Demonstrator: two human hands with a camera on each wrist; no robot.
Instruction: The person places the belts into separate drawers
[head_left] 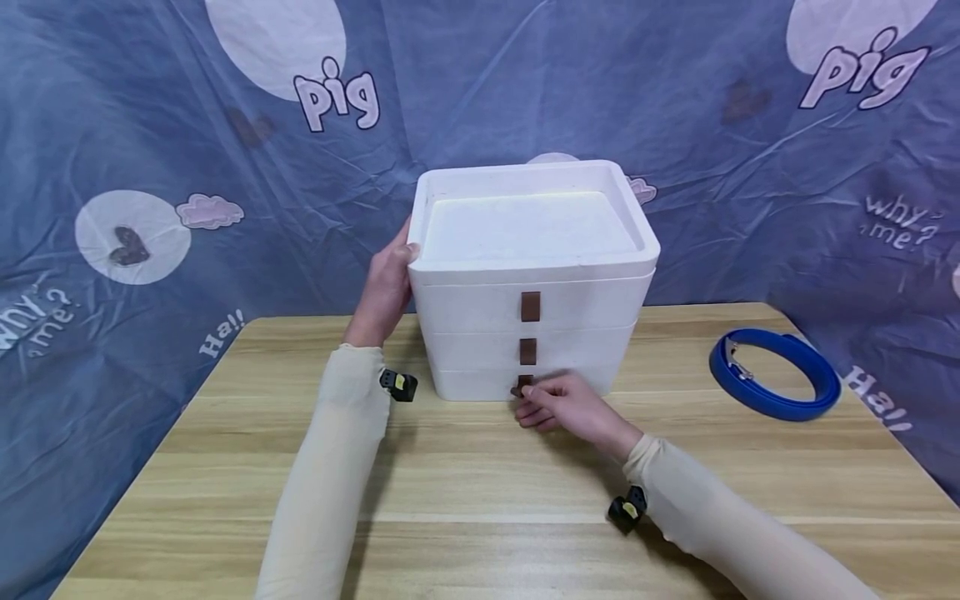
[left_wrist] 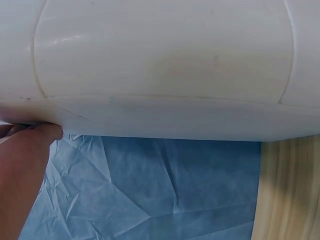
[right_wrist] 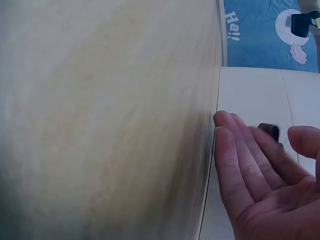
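A white three-tier drawer box (head_left: pixel 536 304) stands on the wooden table, its shallow tray top facing up. Each tier's front bears a brown pull tab (head_left: pixel 530 307). At the box's upper left side, my left hand (head_left: pixel 386 287) holds the rim, thumb at the edge; its other fingers are partly hidden. Low at the front, my right hand (head_left: pixel 566 408) pinches the bottom brown tab (right_wrist: pixel 270 131) between thumb and index finger. The remaining fingers extend below, close to the tabletop. All tiers look flush in the head view.
A coiled blue belt (head_left: pixel 776 408) with a metal buckle lies on the table (head_left: pixel 450 533) at the right. Behind the box hangs a blue printed cloth (head_left: pixel 480 92), which also covers both sides.
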